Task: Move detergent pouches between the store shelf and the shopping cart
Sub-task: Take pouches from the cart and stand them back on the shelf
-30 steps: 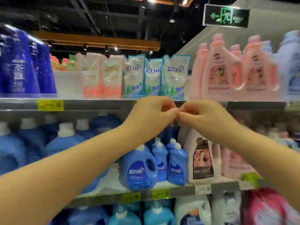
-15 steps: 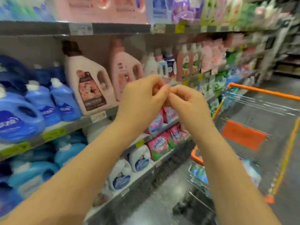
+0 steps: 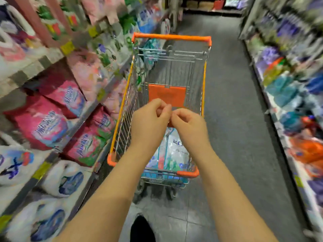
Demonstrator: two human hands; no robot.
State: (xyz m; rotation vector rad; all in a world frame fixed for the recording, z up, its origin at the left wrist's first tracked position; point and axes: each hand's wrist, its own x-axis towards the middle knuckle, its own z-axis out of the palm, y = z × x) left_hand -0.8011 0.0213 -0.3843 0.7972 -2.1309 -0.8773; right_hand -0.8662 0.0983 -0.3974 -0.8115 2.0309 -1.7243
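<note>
Above the shopping cart [image 3: 172, 37], the left hand [image 3: 150, 119] and right hand [image 3: 187, 124] are hovering with fingers curled, their tips touching one another and gripping nothing visible. Detergent pouches [image 3: 173, 151] are lying in the cart's basket beneath the hands, while the store shelf [image 3: 26, 69] is standing just beside the cart's left side.

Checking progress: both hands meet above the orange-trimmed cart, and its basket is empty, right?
Not empty: the head view shows detergent pouches lying in the cart. The left hand and right hand do meet above it.
</note>
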